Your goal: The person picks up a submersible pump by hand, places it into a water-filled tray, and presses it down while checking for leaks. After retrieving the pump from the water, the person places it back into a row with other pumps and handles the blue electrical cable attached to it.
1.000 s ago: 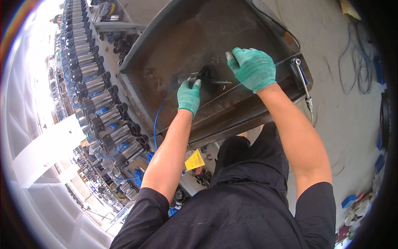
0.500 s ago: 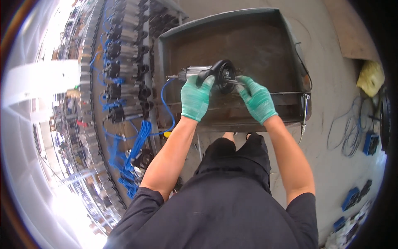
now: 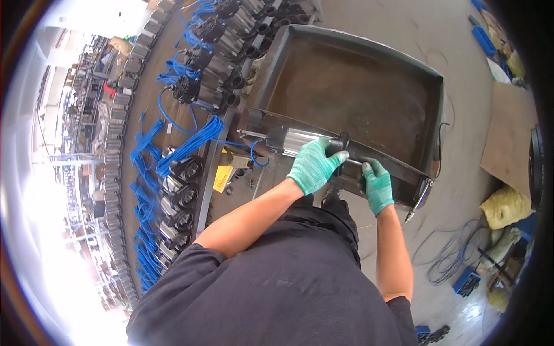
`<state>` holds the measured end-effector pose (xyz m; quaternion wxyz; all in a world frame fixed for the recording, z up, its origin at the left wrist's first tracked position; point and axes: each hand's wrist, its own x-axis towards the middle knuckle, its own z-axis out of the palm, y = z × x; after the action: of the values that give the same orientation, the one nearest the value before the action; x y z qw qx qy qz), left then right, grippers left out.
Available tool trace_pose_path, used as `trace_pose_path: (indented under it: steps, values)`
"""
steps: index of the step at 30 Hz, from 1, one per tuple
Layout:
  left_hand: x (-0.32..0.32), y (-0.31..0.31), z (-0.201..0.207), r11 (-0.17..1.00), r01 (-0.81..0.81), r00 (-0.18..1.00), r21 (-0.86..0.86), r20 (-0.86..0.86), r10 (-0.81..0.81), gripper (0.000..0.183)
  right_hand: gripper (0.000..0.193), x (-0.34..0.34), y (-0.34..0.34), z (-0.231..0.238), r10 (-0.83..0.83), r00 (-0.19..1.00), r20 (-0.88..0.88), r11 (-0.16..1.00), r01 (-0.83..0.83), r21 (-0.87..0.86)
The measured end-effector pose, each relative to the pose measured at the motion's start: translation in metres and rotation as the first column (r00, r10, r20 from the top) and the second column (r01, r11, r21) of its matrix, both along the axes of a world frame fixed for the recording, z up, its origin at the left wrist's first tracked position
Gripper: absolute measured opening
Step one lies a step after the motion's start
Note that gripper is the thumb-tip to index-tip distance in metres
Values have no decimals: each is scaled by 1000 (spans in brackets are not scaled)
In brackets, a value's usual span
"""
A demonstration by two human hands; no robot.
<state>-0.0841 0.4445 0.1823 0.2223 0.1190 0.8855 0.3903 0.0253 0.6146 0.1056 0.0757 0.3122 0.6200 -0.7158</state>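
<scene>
A silver, ribbed cylindrical pump (image 3: pixel 297 140) with black ends and a blue cable lies crosswise at the near side of a metal tank. My left hand (image 3: pixel 311 167), in a green glove, is wrapped over its body beside the black round end (image 3: pixel 344 144). My right hand (image 3: pixel 377 185), gloved alike, pinches a thin metal rod (image 3: pixel 354 162) that points at that end. Whether the rod touches the pump is hidden by my left fingers. Another slim metal stem (image 3: pixel 252 134) sticks out of the pump's left end.
The wide tank (image 3: pixel 437 112) holds brownish liquid. Rows of similar pumps (image 3: pixel 216 66) and blue cable bundles (image 3: pixel 193 147) line the bench at left. A hose fitting (image 3: pixel 424 187) hangs at the tank's near right corner. Loose cable (image 3: pixel 450 254) and a yellow sack (image 3: pixel 506 207) lie on the floor at right.
The view has turned. The pump has come down from over the tank to its near side, its round end now seen edge-on. My right hand has drawn back slightly from that end.
</scene>
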Motion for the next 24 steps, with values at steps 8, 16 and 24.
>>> trace_pose_path:
  steps: [8,16,24]
  values:
    - [14,-8,-34,995,101,994,4,52,-101,37,27,26,-11,-40,14,999,52,996,-9,-88]
    - [-64,-115,-28,916,256,834,-309,-408,-371,44,29,20,-4,-37,-71,957,281,991,100,-89]
    - [-165,-235,-82,709,607,746,-359,-48,-664,57,36,11,17,-39,2,924,383,928,141,-345]
